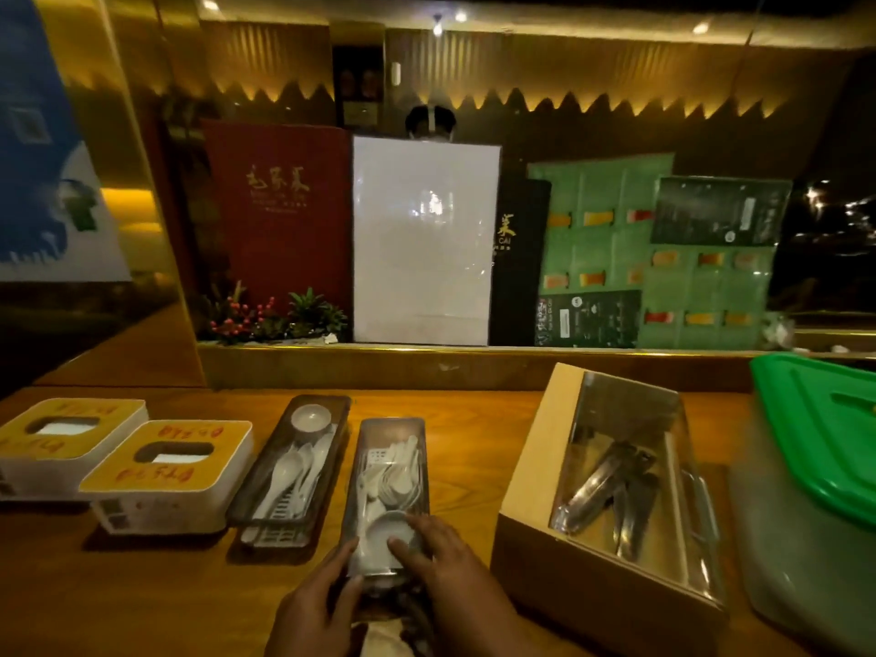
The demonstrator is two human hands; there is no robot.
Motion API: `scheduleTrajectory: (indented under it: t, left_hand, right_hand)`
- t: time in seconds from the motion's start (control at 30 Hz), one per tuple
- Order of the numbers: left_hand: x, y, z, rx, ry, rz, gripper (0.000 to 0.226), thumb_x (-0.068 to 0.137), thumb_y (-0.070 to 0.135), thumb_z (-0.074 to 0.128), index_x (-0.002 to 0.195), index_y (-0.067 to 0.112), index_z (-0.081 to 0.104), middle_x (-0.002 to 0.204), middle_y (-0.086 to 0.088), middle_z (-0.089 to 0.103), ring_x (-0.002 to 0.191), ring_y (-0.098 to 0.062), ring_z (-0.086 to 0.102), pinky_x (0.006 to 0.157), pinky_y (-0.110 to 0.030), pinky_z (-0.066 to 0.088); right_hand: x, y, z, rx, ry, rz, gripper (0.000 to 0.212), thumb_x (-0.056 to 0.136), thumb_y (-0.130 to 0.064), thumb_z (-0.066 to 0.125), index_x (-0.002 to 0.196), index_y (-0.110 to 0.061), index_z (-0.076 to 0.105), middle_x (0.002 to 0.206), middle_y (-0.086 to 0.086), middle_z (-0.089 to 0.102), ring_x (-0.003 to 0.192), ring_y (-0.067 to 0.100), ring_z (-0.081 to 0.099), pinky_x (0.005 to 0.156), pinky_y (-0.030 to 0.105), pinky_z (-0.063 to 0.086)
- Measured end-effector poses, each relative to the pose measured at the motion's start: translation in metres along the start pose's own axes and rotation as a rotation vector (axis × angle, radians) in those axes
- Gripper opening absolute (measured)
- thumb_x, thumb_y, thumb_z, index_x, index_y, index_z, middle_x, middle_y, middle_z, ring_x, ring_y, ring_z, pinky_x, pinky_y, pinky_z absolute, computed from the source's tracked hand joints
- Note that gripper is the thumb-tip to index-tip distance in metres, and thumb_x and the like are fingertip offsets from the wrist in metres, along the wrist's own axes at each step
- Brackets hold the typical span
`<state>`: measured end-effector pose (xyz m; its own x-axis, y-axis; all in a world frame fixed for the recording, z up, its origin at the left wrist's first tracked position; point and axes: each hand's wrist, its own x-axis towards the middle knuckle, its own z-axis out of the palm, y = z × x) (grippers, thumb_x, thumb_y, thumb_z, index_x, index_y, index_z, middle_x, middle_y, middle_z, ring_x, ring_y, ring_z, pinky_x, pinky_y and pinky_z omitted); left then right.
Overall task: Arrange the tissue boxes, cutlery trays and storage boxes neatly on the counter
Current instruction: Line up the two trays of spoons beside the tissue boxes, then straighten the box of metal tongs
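Two yellow-topped tissue boxes sit at the left of the wooden counter (pixel 474 448): one far left (pixel 66 443) and one nearer (pixel 166 471). A grey cutlery tray (pixel 294 471) with white spoons lies angled beside them. A second cutlery tray (pixel 386 490) with spoons and a small dish stands lengthwise in the middle. My left hand (pixel 317 604) grips this tray's near left corner. My right hand (pixel 445 557) rests on its near right edge, fingers over the dish. A wooden storage box (pixel 602 505) with a clear lid holds metal tongs at the right.
A clear container with a green lid (pixel 815 443) stands at the far right edge. Behind the counter a raised ledge (pixel 426 362) carries upright menus, a white board and small plants.
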<state>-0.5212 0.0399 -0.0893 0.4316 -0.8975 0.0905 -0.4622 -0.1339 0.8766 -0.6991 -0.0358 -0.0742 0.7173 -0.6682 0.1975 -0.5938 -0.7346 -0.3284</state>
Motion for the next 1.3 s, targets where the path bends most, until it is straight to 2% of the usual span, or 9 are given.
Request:
scheduleTrajectory:
  t: [0.17, 0.27, 0.37, 0.53, 0.7, 0.83, 0.97, 1.1, 1.3]
  left_hand:
    - [0.003, -0.001, 0.001, -0.140, 0.044, -0.080, 0.038, 0.088, 0.013, 0.074, 0.093, 0.051, 0.068, 0.087, 0.029, 0.075, 0.091, -0.006, 0.068, 0.069, 0.001, 0.045]
    - [0.007, -0.001, 0.003, -0.224, 0.040, -0.118, 0.031, 0.090, 0.011, 0.071, 0.100, 0.041, 0.070, 0.104, 0.002, 0.076, 0.103, -0.018, 0.065, 0.086, -0.028, 0.051]
    - [0.009, -0.003, 0.001, -0.261, 0.024, -0.127, 0.030, 0.094, 0.013, 0.066, 0.111, 0.036, 0.069, 0.122, -0.010, 0.070, 0.111, -0.023, 0.061, 0.094, -0.038, 0.049]
    - [0.001, 0.003, 0.001, -0.162, 0.110, -0.121, 0.030, 0.098, 0.016, 0.059, 0.125, 0.028, 0.067, 0.135, -0.009, 0.062, 0.122, -0.031, 0.057, 0.092, -0.042, 0.048]
    - [-0.037, 0.025, 0.011, -0.009, 0.294, 0.089, 0.033, 0.089, 0.009, 0.068, 0.120, 0.020, 0.067, 0.135, -0.010, 0.052, 0.123, -0.033, 0.052, 0.086, -0.044, 0.052]
    - [-0.056, 0.059, 0.035, -0.151, 0.093, 0.335, 0.041, 0.090, 0.010, 0.067, 0.120, 0.036, 0.060, 0.125, 0.010, 0.053, 0.109, -0.007, 0.057, 0.084, -0.035, 0.056]
    - [-0.068, 0.092, 0.067, -0.265, -0.236, 0.221, 0.044, 0.095, 0.035, 0.061, 0.135, 0.049, 0.048, 0.133, 0.018, 0.049, 0.116, -0.001, 0.052, 0.087, -0.038, 0.058]
    - [-0.064, 0.119, 0.097, -0.268, -0.373, 0.227, 0.064, 0.088, 0.060, 0.055, 0.148, 0.044, 0.036, 0.147, 0.017, 0.042, 0.133, -0.003, 0.044, 0.106, -0.041, 0.047]
    - [-0.065, 0.153, 0.137, -0.200, -0.365, 0.118, 0.085, 0.085, 0.066, 0.059, 0.156, 0.045, 0.016, 0.167, 0.012, -0.016, 0.151, -0.018, 0.019, 0.110, -0.029, 0.028]
  right_hand:
    - [-0.049, 0.010, -0.064, 0.089, 0.428, 0.098, 0.040, 0.094, -0.035, 0.059, 0.134, -0.037, 0.052, 0.151, -0.008, 0.038, 0.141, 0.009, 0.032, 0.107, 0.031, 0.041]
    - [-0.081, 0.031, -0.104, 0.059, 0.713, 0.248, 0.031, 0.091, -0.029, 0.063, 0.122, -0.029, 0.064, 0.136, -0.008, 0.052, 0.125, 0.005, 0.048, 0.095, 0.027, 0.047]
    - [-0.113, 0.061, -0.121, -0.012, 0.835, 0.479, 0.032, 0.089, -0.028, 0.066, 0.121, -0.023, 0.064, 0.128, 0.007, 0.057, 0.116, 0.021, 0.054, 0.089, 0.045, 0.053]
    - [-0.167, 0.088, -0.103, 0.426, 0.645, 0.790, 0.083, 0.064, -0.080, 0.068, 0.139, -0.051, 0.044, 0.151, 0.001, 0.037, 0.127, 0.029, 0.048, 0.088, 0.054, 0.056]
    - [-0.180, 0.088, -0.090, 0.395, 0.559, 0.758, 0.091, 0.063, -0.086, 0.063, 0.141, -0.068, 0.019, 0.161, -0.009, 0.021, 0.142, 0.026, 0.032, 0.096, 0.062, 0.050]
    - [-0.163, 0.073, -0.082, 0.323, 0.628, 0.785, 0.091, 0.066, -0.071, 0.067, 0.145, -0.053, 0.027, 0.155, -0.006, 0.027, 0.136, 0.023, 0.036, 0.095, 0.053, 0.053]
    - [-0.139, 0.058, -0.071, 0.270, 0.689, 0.802, 0.091, 0.071, -0.056, 0.075, 0.149, -0.041, 0.031, 0.148, 0.001, 0.028, 0.119, 0.013, 0.041, 0.089, 0.037, 0.056]
    - [-0.129, 0.062, -0.062, 0.220, 0.566, 0.690, 0.095, 0.071, -0.059, 0.074, 0.148, -0.055, 0.018, 0.150, -0.004, 0.020, 0.126, 0.024, 0.047, 0.092, 0.042, 0.056]
    - [-0.162, 0.120, -0.092, 0.424, 0.551, 0.559, 0.076, 0.086, -0.020, 0.074, 0.149, -0.039, 0.036, 0.143, -0.009, 0.049, 0.121, -0.002, 0.053, 0.093, 0.024, 0.053]
